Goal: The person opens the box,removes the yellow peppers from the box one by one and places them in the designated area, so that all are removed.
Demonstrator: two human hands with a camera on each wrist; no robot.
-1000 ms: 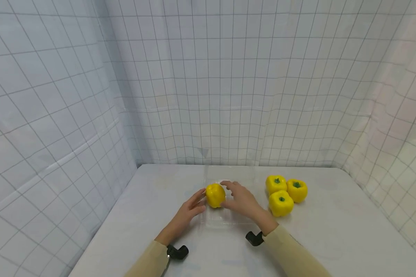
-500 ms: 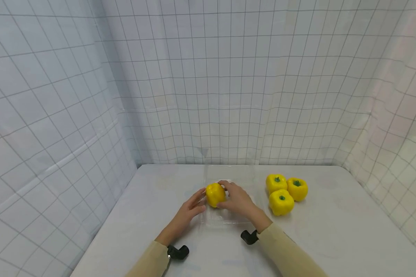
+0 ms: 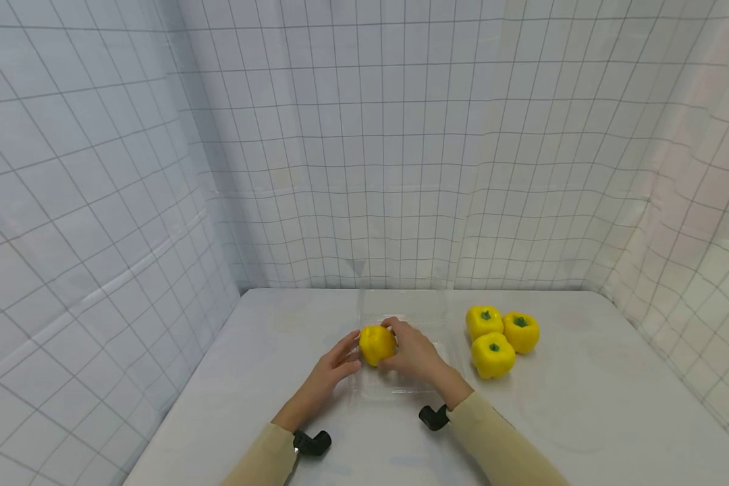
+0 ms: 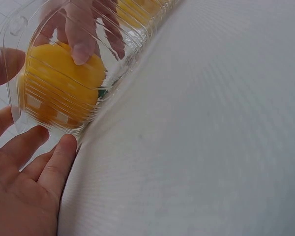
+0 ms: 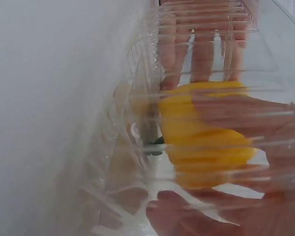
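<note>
A yellow bell pepper (image 3: pixel 375 346) sits inside a clear plastic container (image 3: pixel 395 392), at its left end. My right hand (image 3: pixel 414 352) reaches into the container and grips the pepper, thumb and fingers around its right side. In the right wrist view, the pepper (image 5: pixel 206 147) shows through the ribbed clear wall, its green stem (image 5: pixel 156 146) toward the container's bottom. My left hand (image 3: pixel 331 366) rests at the container's left side. In the left wrist view, the fingertips (image 4: pixel 64 147) touch the wall from outside, fairly straight, with the thumb near the rim.
Three more yellow bell peppers stand grouped on the white table (image 3: pixel 577 398) to the right of the container; the nearest pepper (image 3: pixel 493 356) is close to my right forearm. A white gridded curtain (image 3: pixel 389 169) encloses the back and sides.
My right hand has moved left and its fingers have come around the pepper, which has shifted slightly toward me. The left hand stays in place.
</note>
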